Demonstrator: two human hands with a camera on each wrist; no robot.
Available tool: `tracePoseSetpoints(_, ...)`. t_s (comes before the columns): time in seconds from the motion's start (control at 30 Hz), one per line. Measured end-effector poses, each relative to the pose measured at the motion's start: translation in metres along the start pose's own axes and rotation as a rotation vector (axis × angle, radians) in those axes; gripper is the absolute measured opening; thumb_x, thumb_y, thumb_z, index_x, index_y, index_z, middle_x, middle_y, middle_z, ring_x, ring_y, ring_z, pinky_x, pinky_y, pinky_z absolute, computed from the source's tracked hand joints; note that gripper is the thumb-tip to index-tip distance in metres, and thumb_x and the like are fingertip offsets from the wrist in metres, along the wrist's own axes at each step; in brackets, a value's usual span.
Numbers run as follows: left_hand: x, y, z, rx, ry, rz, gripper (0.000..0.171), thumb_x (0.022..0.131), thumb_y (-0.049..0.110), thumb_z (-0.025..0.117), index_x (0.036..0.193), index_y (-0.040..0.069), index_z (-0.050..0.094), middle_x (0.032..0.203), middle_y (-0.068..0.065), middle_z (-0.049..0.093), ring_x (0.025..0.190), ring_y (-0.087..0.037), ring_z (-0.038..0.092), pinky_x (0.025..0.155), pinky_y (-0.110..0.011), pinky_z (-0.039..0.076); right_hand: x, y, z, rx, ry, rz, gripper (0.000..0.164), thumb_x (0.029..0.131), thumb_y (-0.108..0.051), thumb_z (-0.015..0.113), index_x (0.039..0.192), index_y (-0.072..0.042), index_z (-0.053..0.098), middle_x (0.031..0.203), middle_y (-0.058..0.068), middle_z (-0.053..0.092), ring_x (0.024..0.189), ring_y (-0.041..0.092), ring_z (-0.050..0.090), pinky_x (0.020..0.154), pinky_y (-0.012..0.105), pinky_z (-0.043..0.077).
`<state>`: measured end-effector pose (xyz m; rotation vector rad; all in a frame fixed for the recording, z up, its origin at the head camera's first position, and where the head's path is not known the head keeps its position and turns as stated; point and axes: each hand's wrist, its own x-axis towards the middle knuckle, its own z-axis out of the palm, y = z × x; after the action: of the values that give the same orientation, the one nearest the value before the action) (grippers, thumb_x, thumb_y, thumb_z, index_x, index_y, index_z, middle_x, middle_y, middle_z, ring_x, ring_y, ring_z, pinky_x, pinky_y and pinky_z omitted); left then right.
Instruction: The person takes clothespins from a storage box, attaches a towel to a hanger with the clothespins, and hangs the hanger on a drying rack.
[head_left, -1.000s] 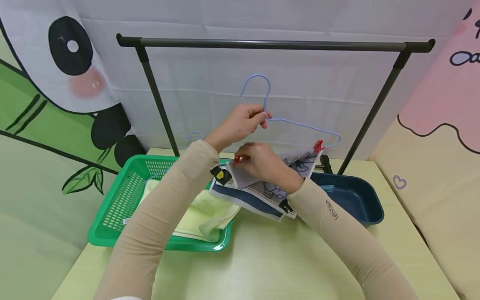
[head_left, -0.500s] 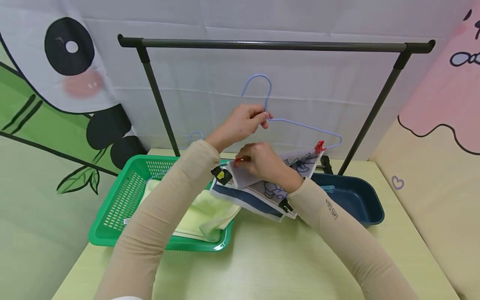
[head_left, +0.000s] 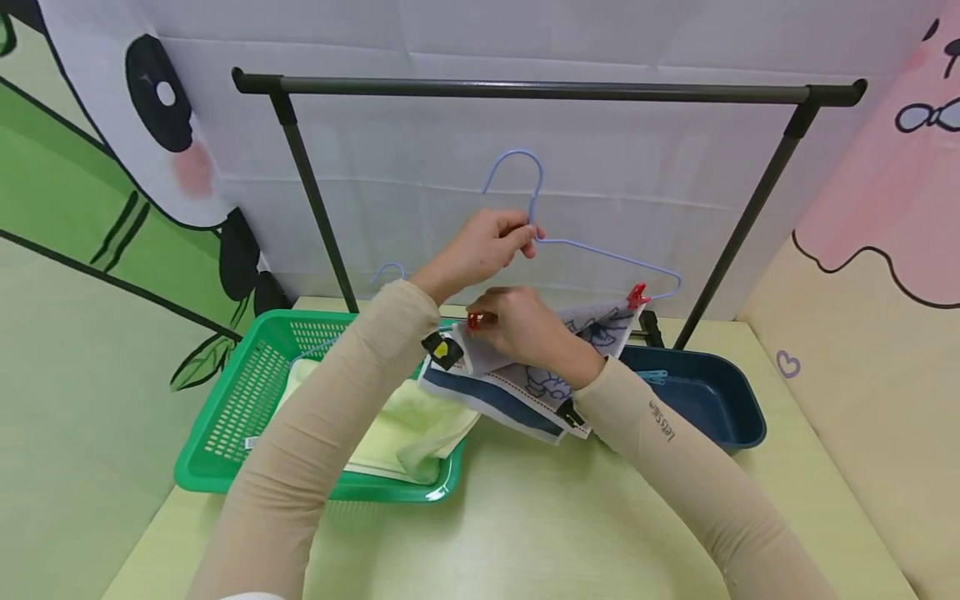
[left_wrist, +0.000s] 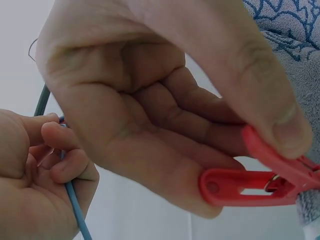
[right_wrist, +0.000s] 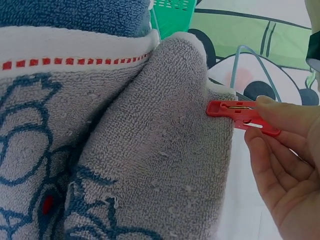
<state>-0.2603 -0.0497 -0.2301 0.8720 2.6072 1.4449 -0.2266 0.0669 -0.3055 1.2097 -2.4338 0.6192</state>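
My left hand pinches the blue wire hanger at the base of its hook. Below it, my right hand pinches a red clothespin between thumb and fingers. The clothespin's nose sits over the edge of a grey towel with dark blue drawings. A second red clothespin fastens the towel's other corner to the hanger's right end. In the left wrist view, the large near hand squeezes the red clothespin's handles, while the left hand grips the hanger behind.
A dark metal rack spans the back. At left stands a green basket with yellow cloth and another blue hanger. A navy basin at right contains light blue clothespins.
Both hands stay almost where they were, still holding the hanger and the clothespin. The clothespin in my right hand has tilted slightly. The printed backdrop at left has shifted.
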Motion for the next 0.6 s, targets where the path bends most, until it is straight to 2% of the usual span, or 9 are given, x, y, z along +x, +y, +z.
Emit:
tracePoseSetpoints(0.3, 0.0012, -0.0043, 0.0004, -0.007, 0.002, 0.011, 0.023, 0.102, 0.019, 0.044, 0.102, 0.01, 0.066, 0.083, -0.004, 0.062, 0.054, -0.015, 0.037, 0.055, -0.025, 0.034, -0.0013, -0.0004, -0.0017, -0.003, -0.061, 0.046, 0.019, 0.085, -0.012, 0.071, 0.102, -0.004, 0.07, 0.092, 0.005, 0.068, 0.081, 0.014, 0.063, 0.072, 0.027, 0.049)
tracePoseSetpoints(0.6, 0.0034, -0.0059, 0.0006, 0.01, -0.007, -0.002, 0.024, 0.102, 0.021, 0.044, 0.103, 0.01, 0.066, 0.084, -0.004, 0.062, 0.056, -0.016, 0.038, 0.058, -0.025, 0.036, -0.0057, 0.0013, -0.0033, 0.034, -0.07, 0.06, 0.028, 0.087, -0.014, 0.07, 0.111, -0.001, 0.067, 0.101, 0.009, 0.067, 0.088, 0.02, 0.065, 0.076, 0.029, 0.05)
